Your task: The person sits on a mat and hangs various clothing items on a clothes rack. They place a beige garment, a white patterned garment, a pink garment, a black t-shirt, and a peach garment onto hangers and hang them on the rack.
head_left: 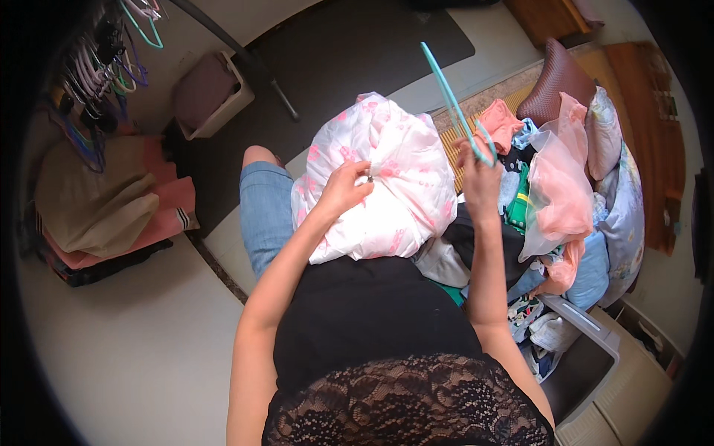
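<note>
A bulky white cloth bundle (401, 201) with pink print rests on my lap, its fabric gathered into folds near the top. My left hand (346, 189) is closed on those folds, fingertips pinched together; a small dark, shiny spot shows by them, too small to name. Raised to the right of the bundle, my right hand (480, 178) grips a thin turquoise clothes hanger (448, 88). The hanger points up and away to the left, apart from the bundle.
Heaped clothes lie at right, including a sheer peach garment (558, 197), beside a brown cushion (554, 82). A grey bin (595, 334) holds more clothes. Several hangers (104, 74) hang at upper left, above folded fabrics (104, 201). A white basket (242, 93) stands near a dark mat (335, 52).
</note>
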